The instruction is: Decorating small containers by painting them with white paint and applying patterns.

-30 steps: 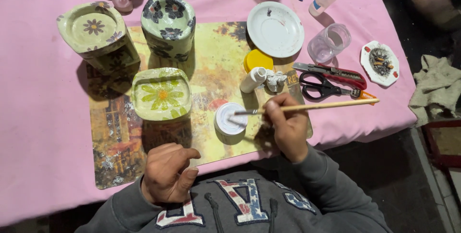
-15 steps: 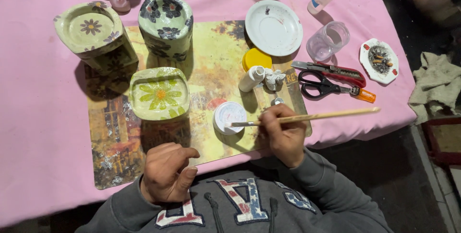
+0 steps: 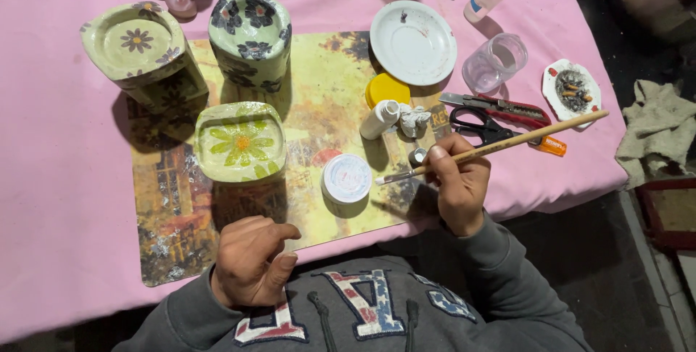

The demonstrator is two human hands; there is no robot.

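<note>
My right hand (image 3: 457, 185) grips a long wooden paintbrush (image 3: 500, 145), its white-tipped bristles just right of a small round white jar (image 3: 346, 178) on the printed placemat (image 3: 319, 105). My left hand (image 3: 250, 261) rests loosely curled at the table's front edge, holding nothing, just below a green flower-patterned pot (image 3: 241, 142). Two more decorated pots stand behind: a green one (image 3: 141, 51) at the left and a dark-flowered one (image 3: 250, 36) beside it.
A white tube (image 3: 379, 120), yellow lid (image 3: 386, 89), white plate (image 3: 413, 42), clear cup (image 3: 495, 62), scissors (image 3: 482, 126), red-handled cutter (image 3: 507, 109) and a small ashtray (image 3: 571, 91) lie to the right. Brushes and bottles line the far edge. A rag (image 3: 656, 134) lies off the table.
My right hand drew the brush back slightly to the right, so its tip left the white jar's top and now sits beside the jar. The left hand stayed put.
</note>
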